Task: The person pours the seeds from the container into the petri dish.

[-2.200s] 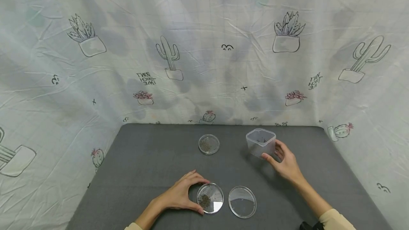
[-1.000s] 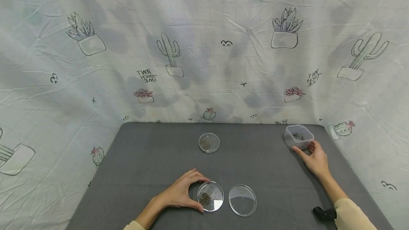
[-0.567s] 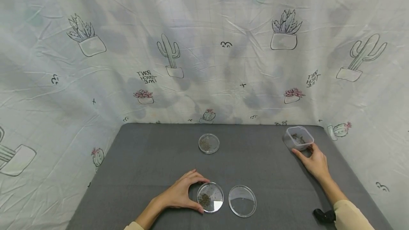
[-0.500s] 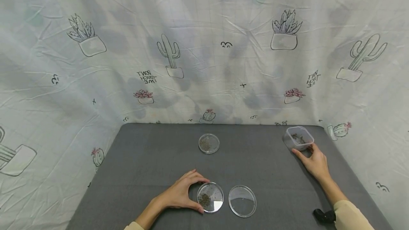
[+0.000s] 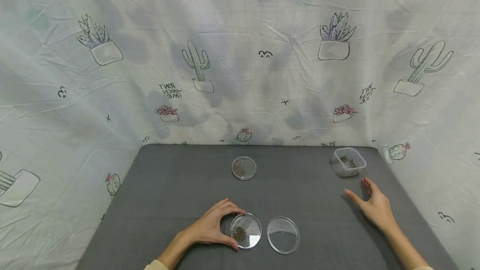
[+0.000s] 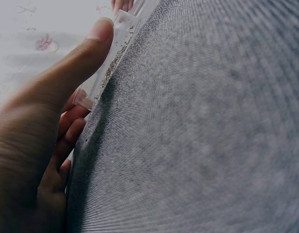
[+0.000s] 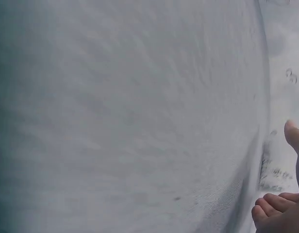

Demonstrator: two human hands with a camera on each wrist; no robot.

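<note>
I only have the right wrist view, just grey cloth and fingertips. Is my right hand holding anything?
Observer: No. The right hand is open, off the square plastic container.
Operator: What is in that container?
Observer: A few dark bits lie on its bottom.
Operator: And the left hand?
Observer: The left hand grips the near petri dish, which holds a dark seed pile.
Operator: Anything beside it?
Observer: An empty clear dish lies just right of it.

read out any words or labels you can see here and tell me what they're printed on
"DON'T TOUCH ME", mirror-reversed, on the cactus-print cloth left of centre.
"DON'T TOUCH ME", mirrored too, on the same cloth at right.
Nothing readable on the dishes or plastic tub.
</note>
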